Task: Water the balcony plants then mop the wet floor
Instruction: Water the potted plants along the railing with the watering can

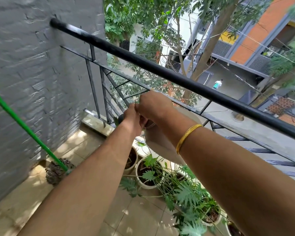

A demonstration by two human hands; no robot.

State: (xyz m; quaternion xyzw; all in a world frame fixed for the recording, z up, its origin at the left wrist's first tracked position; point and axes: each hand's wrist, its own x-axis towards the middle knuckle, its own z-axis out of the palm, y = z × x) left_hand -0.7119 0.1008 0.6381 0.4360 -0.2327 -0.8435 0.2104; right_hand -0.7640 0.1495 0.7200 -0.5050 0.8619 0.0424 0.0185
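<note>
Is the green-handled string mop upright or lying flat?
Propped, tilted: the green-handled string mop leans against the grey brick wall, head on the floor tiles.

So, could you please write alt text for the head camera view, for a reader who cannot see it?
Two bare hands, the left hand and right hand, meet at a pale container held above potted plants beside a black balcony railing. A green-handled mop leans against the grey wall on the tiled floor.
</note>
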